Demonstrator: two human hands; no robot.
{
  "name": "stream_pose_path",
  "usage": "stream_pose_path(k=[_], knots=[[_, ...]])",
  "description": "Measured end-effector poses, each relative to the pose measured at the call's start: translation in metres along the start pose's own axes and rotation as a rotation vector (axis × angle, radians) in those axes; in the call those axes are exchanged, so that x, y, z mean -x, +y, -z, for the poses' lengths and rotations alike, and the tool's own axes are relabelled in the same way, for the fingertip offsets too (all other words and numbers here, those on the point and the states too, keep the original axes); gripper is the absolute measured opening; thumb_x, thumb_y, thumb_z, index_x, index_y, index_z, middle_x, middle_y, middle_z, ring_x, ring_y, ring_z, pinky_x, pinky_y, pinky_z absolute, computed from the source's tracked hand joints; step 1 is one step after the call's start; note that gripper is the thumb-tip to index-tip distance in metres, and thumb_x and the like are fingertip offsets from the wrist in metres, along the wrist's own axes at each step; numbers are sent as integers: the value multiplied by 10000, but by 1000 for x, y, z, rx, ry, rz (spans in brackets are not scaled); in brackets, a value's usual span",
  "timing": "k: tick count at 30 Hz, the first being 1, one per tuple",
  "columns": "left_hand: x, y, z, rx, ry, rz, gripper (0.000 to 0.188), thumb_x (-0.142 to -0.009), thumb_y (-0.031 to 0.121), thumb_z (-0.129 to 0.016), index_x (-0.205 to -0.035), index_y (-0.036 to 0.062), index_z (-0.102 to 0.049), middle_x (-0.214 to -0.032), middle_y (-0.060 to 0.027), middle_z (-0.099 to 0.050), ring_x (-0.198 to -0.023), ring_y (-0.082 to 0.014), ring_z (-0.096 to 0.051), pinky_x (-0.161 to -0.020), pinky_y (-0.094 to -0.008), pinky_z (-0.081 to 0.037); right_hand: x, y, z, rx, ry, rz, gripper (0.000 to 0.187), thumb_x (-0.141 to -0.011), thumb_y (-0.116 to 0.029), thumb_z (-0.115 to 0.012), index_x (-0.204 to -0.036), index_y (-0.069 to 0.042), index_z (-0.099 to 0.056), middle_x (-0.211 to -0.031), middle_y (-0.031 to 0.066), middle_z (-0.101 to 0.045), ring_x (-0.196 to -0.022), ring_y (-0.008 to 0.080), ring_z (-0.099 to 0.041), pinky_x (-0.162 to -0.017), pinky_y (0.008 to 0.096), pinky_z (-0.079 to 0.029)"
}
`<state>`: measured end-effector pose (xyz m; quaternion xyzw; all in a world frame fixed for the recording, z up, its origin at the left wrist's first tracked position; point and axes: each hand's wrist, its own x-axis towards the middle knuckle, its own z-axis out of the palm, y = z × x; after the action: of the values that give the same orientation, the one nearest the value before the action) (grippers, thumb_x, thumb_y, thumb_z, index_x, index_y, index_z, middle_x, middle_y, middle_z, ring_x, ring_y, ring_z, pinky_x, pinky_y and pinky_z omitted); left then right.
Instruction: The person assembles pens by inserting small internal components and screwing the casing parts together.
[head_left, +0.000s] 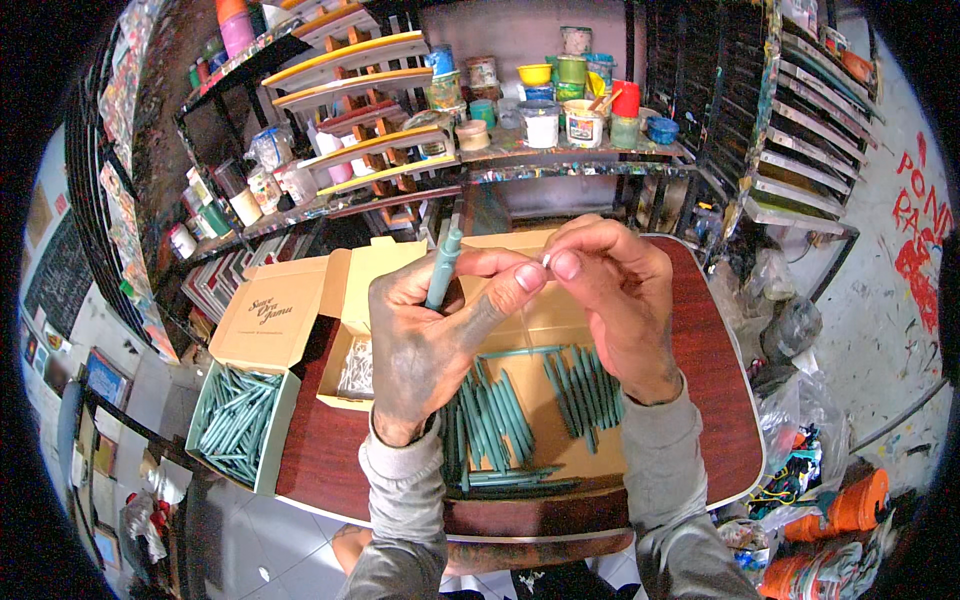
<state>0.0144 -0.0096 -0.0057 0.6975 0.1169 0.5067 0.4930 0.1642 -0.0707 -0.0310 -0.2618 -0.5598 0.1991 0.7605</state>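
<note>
Above the table, my left hand (415,340) is closed round a teal pen (444,270) that stands nearly upright between its fingers. Its thumb and forefinger meet the fingertips of my right hand (630,310). There a tiny white piece (546,260) is pinched, mostly by the right thumb and forefinger. A thin, pale, tube-like strand (527,325) hangs below the fingertips; which hand holds it I cannot tell. Beneath my hands, a shallow cardboard box (545,435) holds teal pens (490,420) in rows, with more pens (580,390) partly behind my right wrist.
At the left, an open box (270,315) is full of loose teal pens (240,425). Beside it, another cardboard box holds small white pieces (357,367). Paint pots (541,125) crowd the shelf behind the dark red table (705,330). Orange containers (845,505) and plastic bags stand at the right.
</note>
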Motion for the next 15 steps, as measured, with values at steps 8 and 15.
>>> stream_pose_path(k=[8, 15], knots=[[4, -2, 6, -22, 25, 48, 122, -812, 115, -766, -868, 19, -715, -688, 63, -622, -512, 40, -334, -444, -172, -200, 3, -8, 0, 29, -32, -108, 117, -908, -77, -631, -972, 21, -641, -891, 90, -678, -849, 160, -657, -770, 293, -533], [4, 2, 7, -121, 60, -29, 90, -794, 75, -760, -832, 20, -699, -703, 60, -630, -519, 36, -339, -453, -168, -211, 2, -11, -1, -52, -107, -131, 147, -923, -82, -608, -979, 50, -637, -889, 122, -681, -848, 199, -672, -777, 319, -542]])
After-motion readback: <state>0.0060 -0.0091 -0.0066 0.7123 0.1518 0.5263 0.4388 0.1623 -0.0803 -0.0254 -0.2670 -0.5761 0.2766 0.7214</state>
